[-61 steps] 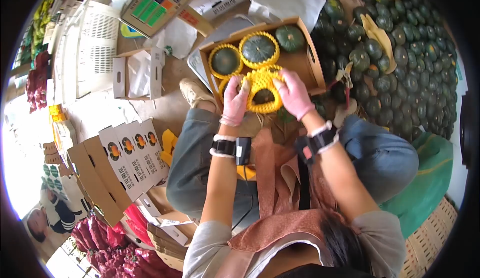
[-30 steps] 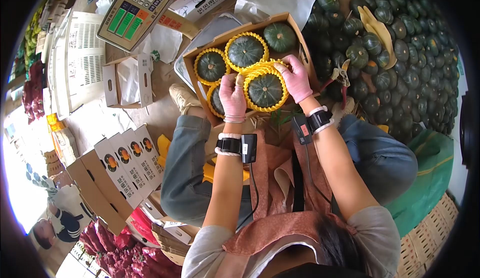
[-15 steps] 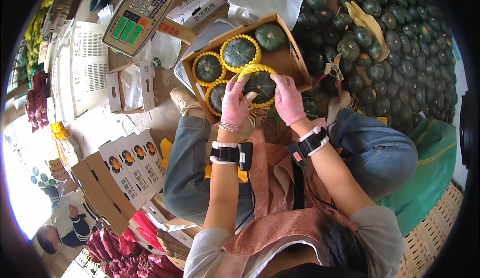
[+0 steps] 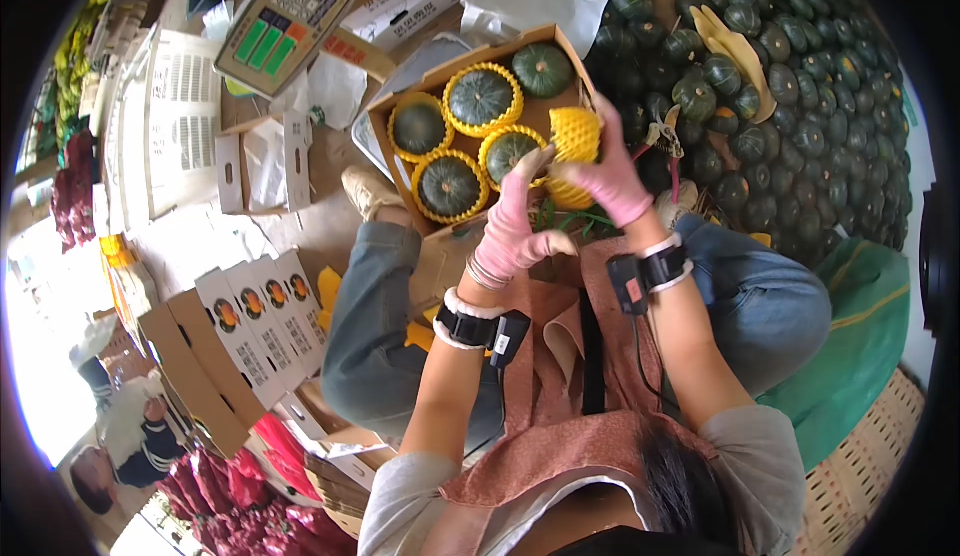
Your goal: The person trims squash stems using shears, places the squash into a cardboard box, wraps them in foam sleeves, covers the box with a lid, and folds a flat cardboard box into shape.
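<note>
Kabochas [image 4: 480, 98] sit upper centre, four netted, one bare. Your right hand [image 4: 618, 181] grasps foam netting [image 4: 575, 136]; your left hand [image 4: 510, 231] is empty.

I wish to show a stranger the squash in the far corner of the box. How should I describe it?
Find the open brown box between the scale and the large squash pile. In its far corner, on the pile's side, sits one round, dark green squash. It is bare, while its neighbours in the box wear yellow nets.
</note>
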Available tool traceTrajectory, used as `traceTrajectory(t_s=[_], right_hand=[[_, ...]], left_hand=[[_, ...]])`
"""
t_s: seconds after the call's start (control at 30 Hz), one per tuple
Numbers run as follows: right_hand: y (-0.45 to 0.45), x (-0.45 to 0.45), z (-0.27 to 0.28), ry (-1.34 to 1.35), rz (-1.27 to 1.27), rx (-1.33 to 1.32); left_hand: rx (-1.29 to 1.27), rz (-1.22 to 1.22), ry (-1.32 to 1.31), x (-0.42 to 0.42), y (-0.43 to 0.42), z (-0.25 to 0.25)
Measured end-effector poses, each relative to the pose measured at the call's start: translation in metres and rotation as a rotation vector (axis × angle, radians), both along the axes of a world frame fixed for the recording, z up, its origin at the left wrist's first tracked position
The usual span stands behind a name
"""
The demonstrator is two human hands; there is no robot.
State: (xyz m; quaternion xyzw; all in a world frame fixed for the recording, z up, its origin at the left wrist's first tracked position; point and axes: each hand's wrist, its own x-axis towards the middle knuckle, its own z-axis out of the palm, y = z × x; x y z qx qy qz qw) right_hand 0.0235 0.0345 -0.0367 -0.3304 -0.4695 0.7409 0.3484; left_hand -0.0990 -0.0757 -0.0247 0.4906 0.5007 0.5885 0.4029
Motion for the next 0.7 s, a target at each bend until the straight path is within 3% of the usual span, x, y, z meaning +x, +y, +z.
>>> traceTrajectory(t_s=[0.07, 0.2, 0.27, 0.4, 0.47, 0.6, 0.7], right_hand=[[0.028, 0.014, -0.015, -0.230, -0.009, 0.239], [0.042, -0.003, -0.015, -0.532, -0.123, 0.732], [0.044, -0.013, -0.034, -0.581, -0.026, 0.886], [0.026, -0.033, -0.030, -1.381, 0.342, 0.958], [0.016, -0.045, -0.044, -1.580, 0.392, 0.923], [0.018, -0.045, -0.048, -1.570, 0.435, 0.899], [0.032, -0.035, -0.043, -1.360, 0.395, 0.868]], left_hand=[[-0.142, 0.027, -0.131, -0.007, 0.007, -0.004], [-0.454, 0.283, 1.001, -0.004, 0.055, -0.046], [-0.683, 0.129, 1.187, -0.007, 0.060, -0.058], [-0.657, 0.242, 1.022, -0.021, 0.047, -0.058], [-0.633, 0.265, 1.067, -0.018, 0.044, -0.067], [-0.679, 0.240, 1.005, -0.019, 0.045, -0.064], [-0.668, 0.273, 0.948, -0.022, 0.043, -0.064]])
